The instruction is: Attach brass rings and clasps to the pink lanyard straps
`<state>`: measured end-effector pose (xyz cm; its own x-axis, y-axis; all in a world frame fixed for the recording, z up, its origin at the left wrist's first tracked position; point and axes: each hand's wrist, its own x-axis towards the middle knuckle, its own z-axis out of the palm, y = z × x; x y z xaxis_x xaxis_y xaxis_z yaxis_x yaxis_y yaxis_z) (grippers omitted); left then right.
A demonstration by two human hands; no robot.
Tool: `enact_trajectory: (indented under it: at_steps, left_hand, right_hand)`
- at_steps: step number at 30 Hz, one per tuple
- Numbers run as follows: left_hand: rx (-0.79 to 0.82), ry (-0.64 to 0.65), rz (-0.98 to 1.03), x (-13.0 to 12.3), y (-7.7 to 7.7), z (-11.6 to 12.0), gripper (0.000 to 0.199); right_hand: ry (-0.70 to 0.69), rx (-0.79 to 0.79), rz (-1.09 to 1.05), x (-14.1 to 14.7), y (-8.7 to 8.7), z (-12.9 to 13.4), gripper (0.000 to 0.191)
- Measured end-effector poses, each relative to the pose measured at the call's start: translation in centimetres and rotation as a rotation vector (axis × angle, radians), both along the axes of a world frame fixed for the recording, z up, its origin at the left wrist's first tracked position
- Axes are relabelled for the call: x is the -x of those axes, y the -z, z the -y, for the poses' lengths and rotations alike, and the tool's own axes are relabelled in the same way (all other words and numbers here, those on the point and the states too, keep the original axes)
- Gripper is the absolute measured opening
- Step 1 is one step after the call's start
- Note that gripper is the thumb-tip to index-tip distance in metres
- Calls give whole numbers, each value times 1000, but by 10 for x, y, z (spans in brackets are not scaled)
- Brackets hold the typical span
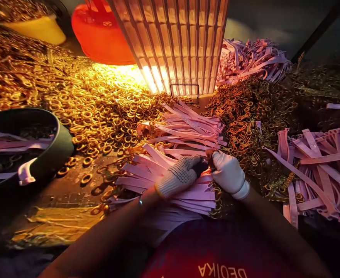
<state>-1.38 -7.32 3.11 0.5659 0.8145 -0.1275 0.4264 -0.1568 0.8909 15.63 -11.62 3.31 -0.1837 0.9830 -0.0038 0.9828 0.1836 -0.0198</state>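
My left hand, in a pale knit glove with dark dots and dark fingertips, lies over a fanned bundle of pink straps. Its fingers are curled closed towards my right hand, which wears a white glove and is pinched shut. The fingertips almost meet, and what they grip is too small and shadowed to make out. A brass snap clasp shows just beyond my right hand. More pink straps lie in a stack beyond both hands.
Brass rings cover the back left, and brass clasps heap at right. A dark green tub holds straps at left. Pink straps pile at right. Behind stand a lit ribbed panel and an orange container.
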Motion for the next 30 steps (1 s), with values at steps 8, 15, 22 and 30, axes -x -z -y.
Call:
enact_trajectory:
  at_steps: [8, 15, 22, 30]
  left_hand:
    - [472, 87, -1, 9, 24, -6, 19]
    - [652, -33, 268, 8, 16, -6, 36]
    - [607, -100, 241, 8, 6, 0, 36]
    - [485, -27, 72, 12, 10, 3, 36]
  right_hand:
    - [-100, 28, -64, -1, -5, 4, 26]
    - [76, 39, -251, 8, 1, -10, 34]
    - [-158, 129, -256, -11, -9, -2, 38]
    - [-279, 209, 110, -3, -17, -3, 28]
